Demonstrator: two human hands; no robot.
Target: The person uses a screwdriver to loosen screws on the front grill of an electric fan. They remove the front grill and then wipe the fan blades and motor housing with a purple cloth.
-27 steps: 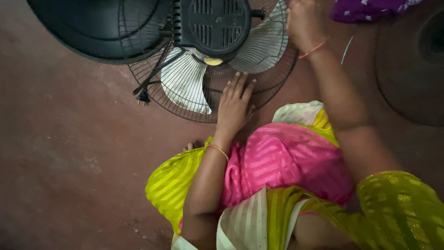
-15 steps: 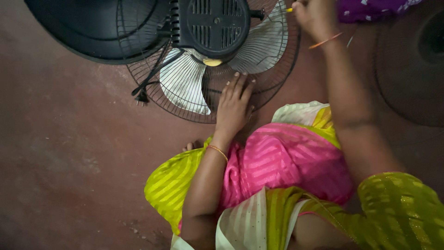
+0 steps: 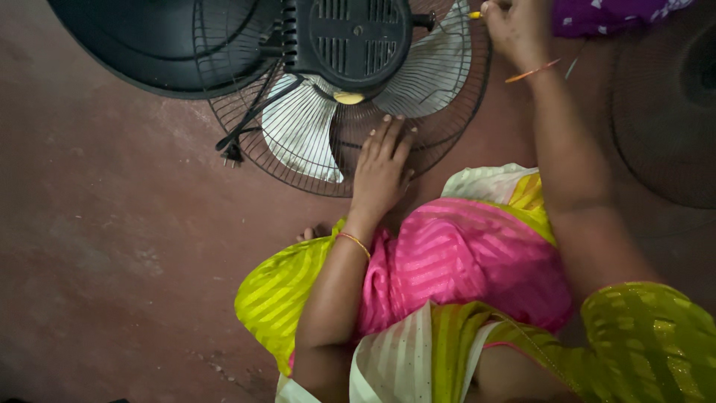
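The wire fan guard (image 3: 298, 160) lies flat on the floor (image 3: 112, 246), its black motor housing (image 3: 350, 41) facing up. The left hand (image 3: 382, 168) is pressed on it with fingers spread, while the right hand (image 3: 514, 30) is clamped on a yellow-handled tool (image 3: 474, 14) pointing left.

- No package, label, sign or screen was in view.
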